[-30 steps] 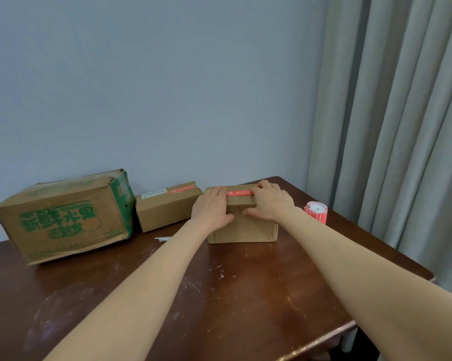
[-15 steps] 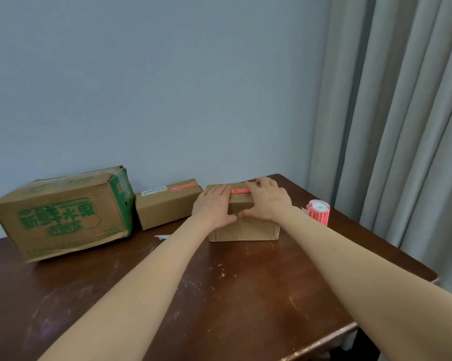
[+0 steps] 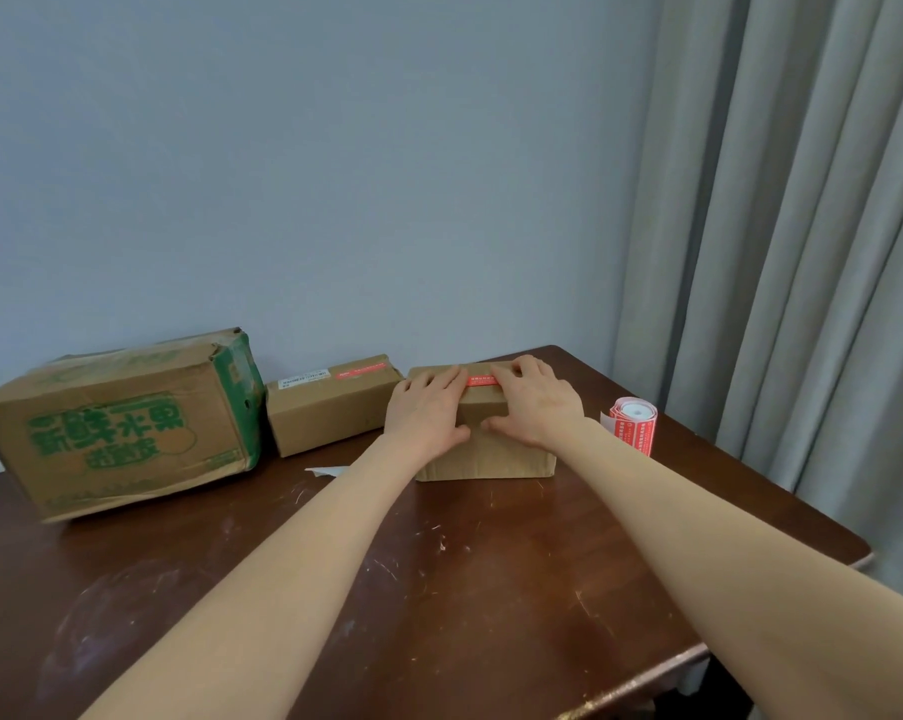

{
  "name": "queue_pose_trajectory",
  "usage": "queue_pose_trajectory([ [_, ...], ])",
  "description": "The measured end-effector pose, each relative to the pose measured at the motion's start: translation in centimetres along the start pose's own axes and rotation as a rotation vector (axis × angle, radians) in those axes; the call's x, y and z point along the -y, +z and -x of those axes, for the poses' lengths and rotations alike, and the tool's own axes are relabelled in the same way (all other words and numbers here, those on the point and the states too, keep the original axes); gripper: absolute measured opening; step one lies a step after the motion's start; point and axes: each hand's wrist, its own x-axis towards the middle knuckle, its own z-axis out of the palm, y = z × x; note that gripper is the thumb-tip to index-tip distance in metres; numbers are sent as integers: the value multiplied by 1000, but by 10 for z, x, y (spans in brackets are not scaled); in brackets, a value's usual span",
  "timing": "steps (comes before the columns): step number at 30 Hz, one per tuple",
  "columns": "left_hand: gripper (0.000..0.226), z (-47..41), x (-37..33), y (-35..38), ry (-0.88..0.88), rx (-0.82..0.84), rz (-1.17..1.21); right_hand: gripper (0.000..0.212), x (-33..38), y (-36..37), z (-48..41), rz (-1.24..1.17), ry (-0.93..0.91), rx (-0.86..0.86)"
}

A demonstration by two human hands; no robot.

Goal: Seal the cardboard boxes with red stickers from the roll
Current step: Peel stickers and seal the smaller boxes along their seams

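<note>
Behind the desk: plain blue-grey wall, with a grey pleated curtain hanging down the right side. Dark brown wooden table, top scuffed with pale scratches. Far left on it, a large battered cardboard box with green printed characters, lying on its side against the wall. Just right of it and close beside, a mid-sized cardboard box; its top carries a white label and a red sticker strip. Right of that one, close beside it, a smaller cardboard box sits nearest the person, and both bare forearms reach out to it. Left hand is flat on the box's top left, fingers straight, thumb down on the front face; it grips nothing, only presses. Right hand does the same on the top right, fingers straight and laid over the far edge, thumb on the front face almost meeting the left thumb. Sticker roll stands on end to the right of this box, apart from it, red printed labels outward, white core visible on top, with a loose end peeling off on its left. Between the two hands' fingers a short stretch of red sticker shows along the box top, the right fingers covering its right end. Small white paper scrap lies on the table in front of the mid-sized box, beside the left forearm.
</note>
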Motion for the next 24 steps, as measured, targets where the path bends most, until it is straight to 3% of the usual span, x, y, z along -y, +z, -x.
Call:
queue_pose_trajectory([
  [15, 70, 1, -9, 0, 3, -27, 42, 71, -7, -2, 3, 59, 20, -52],
  [24, 66, -2, -5, -1, 17, -23, 25, 66, 6, -3, -4, 70, -7, 55],
])
